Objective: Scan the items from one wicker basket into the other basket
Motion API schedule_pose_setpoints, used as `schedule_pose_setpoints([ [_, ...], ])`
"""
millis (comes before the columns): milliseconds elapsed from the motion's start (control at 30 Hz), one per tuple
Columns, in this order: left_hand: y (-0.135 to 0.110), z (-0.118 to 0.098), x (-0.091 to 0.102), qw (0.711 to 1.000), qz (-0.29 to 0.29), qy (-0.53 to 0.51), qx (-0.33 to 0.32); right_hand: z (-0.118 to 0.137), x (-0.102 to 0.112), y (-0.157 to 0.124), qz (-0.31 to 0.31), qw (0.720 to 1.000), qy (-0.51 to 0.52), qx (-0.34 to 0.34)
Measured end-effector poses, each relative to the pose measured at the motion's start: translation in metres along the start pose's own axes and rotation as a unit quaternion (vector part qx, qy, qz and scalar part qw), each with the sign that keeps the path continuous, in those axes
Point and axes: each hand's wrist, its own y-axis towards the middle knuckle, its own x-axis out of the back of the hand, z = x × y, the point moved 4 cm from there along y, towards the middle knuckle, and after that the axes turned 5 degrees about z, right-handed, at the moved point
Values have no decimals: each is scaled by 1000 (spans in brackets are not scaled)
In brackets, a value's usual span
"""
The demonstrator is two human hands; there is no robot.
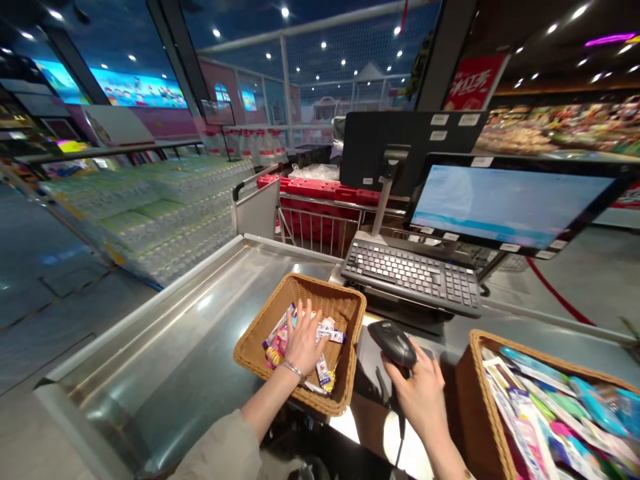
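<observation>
My left hand [303, 340] reaches down into a brown woven basket [253, 333], its fingers spread over a few small colourful packets [330, 331]. Part of the packets is hidden beneath the palm. A yellow-tipped white and blue packet [325, 373] lies by the basket's near wall. In my right hand [423, 387] is a black handheld barcode scanner [393, 341], gripped by its handle, its head pointing up and left. A cable hangs from the scanner. The scanner is to the right of the basket, apart from it.
A second woven basket [493, 420], full of packaged goods, stands at the right. Behind are a keyboard [415, 270], a lit monitor [505, 203] and a dark screen's back [370, 147]. The metal counter [190, 340] stretches left, with stacked bottled water [150, 213] beyond.
</observation>
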Motion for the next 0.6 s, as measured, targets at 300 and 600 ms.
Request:
schedule_pose_setpoints([
  [300,-4,70,1,998,42,38,14,4,-20,5,43,999,7,1],
  [600,7,103,0,968,173,68,-166,6,-27,7,46,999,17,-21],
])
